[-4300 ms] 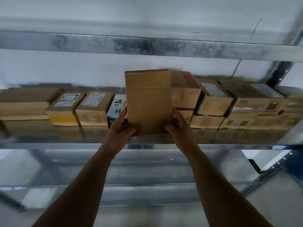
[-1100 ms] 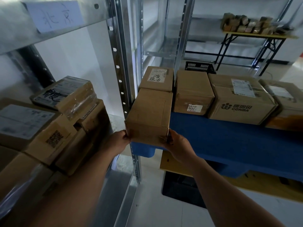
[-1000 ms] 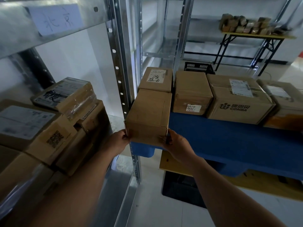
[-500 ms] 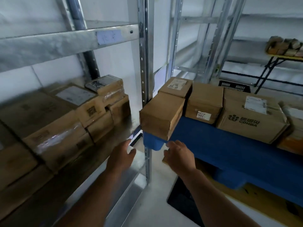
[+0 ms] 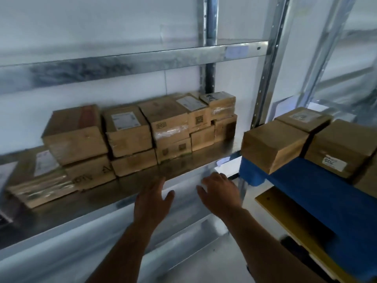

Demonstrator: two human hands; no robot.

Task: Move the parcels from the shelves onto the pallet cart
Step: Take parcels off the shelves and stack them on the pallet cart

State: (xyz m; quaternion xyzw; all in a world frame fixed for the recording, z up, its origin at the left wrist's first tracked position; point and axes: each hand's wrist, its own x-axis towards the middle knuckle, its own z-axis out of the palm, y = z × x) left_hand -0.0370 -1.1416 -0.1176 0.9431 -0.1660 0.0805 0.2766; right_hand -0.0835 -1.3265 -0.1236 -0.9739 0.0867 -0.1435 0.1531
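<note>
Parcels (image 5: 130, 133) are sitting stacked on the shelf (image 5: 142, 193) while both empty hands, left (image 5: 152, 203) and right (image 5: 220, 194), fingers spread, are reaching toward them, likely needing a two-handed grip next.

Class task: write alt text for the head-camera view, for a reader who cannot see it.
Two empty, open hands, left hand and right hand, reach toward stacked cardboard parcels on a metal shelf. To the right, a plain brown parcel sits at the corner of a blue pallet, beside other boxes.
</note>
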